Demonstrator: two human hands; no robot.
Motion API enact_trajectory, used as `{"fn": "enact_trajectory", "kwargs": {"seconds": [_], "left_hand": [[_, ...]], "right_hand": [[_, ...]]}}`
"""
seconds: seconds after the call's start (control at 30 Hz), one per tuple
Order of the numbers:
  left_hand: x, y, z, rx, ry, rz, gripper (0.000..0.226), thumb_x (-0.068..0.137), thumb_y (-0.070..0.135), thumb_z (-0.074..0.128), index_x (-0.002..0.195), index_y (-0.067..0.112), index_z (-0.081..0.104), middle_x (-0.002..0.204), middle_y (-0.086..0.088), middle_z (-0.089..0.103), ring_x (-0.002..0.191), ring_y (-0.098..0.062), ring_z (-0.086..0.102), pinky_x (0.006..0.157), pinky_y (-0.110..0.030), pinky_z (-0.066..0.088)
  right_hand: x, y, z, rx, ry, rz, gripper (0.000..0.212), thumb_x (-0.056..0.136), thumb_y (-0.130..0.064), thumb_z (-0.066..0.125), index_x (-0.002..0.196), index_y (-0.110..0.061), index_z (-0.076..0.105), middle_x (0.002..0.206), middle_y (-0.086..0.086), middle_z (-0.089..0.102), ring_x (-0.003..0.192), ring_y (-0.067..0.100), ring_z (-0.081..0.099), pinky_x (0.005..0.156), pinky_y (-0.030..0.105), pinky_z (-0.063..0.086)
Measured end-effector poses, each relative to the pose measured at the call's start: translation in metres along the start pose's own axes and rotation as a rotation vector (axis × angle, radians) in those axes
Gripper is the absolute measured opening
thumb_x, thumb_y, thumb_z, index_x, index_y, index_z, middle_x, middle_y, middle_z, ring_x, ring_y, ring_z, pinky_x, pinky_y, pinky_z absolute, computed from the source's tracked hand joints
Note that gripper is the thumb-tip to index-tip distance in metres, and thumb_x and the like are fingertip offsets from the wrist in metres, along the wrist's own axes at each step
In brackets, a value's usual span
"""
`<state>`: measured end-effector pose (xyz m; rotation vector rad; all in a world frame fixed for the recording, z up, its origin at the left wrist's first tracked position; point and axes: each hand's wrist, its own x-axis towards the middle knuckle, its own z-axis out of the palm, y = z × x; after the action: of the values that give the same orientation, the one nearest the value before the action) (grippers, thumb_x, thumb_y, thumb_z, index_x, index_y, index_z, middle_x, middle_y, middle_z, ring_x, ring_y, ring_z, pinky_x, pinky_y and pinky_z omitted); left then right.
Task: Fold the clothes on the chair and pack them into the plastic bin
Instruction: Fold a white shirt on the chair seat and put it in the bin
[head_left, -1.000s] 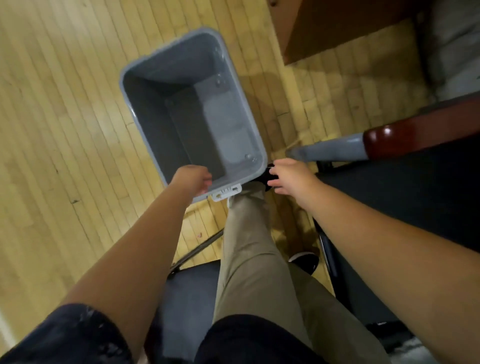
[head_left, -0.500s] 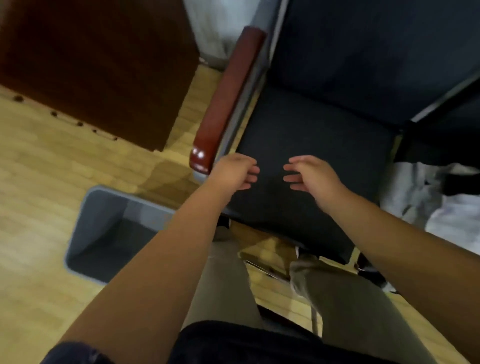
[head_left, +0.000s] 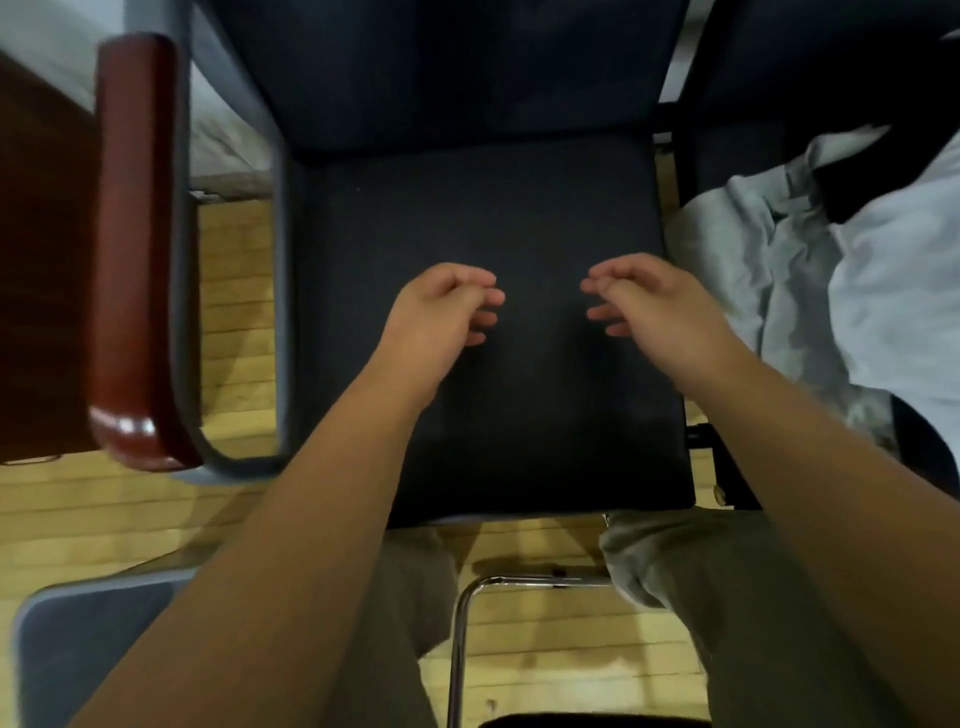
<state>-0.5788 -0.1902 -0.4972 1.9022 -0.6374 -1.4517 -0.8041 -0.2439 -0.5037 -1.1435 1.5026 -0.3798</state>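
Nearest, by the person's left leg, a corner of the grey plastic bin (head_left: 78, 623) shows on the floor, its contents not visible. Above the dark seat (head_left: 467, 208) of the chair in front, the left hand (head_left: 441, 312) and right hand (head_left: 660, 301) hover with fingers loosely curled, holding nothing. The clothes (head_left: 779, 270) lie crumpled on the neighbouring seat to the right. Folding seems not yet begun; the next move calls for reaching right to lift one garment off the heap

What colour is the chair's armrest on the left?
Glossy reddish-brown wood armrest, clearest in the head view.
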Motion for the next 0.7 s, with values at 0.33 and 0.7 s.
{"fn": "enact_trajectory", "kwargs": {"seconds": [0.33, 0.7], "left_hand": [[-0.001, -0.034, 0.042, 0.072, -0.058, 0.230, 0.018, 0.102, 0.017, 0.063, 0.111, 0.029, 0.073, 0.101, 0.014, 0.079, 0.093, -0.003, 0.075, 0.085, -0.029, 0.063], [-0.078, -0.027, 0.070, 0.132, 0.102, 0.399, 0.021, 0.103, 0.016, 0.054, 0.108, 0.024, 0.073, 0.099, 0.008, 0.080, 0.089, -0.010, 0.077, 0.081, -0.031, 0.065]], "right_hand": [[0.027, 0.041, -0.002, -0.146, 0.014, -0.304, 0.014, 0.102, -0.032, 0.064, 0.110, -0.041, 0.070, 0.112, -0.017, 0.076, 0.097, 0.004, 0.075, 0.096, 0.044, 0.060], [-0.043, 0.062, -0.060, -0.268, 0.162, -0.496, 0.013, 0.098, -0.038, 0.063, 0.109, -0.038, 0.071, 0.102, -0.009, 0.077, 0.090, 0.005, 0.075, 0.094, 0.044, 0.061]]}}
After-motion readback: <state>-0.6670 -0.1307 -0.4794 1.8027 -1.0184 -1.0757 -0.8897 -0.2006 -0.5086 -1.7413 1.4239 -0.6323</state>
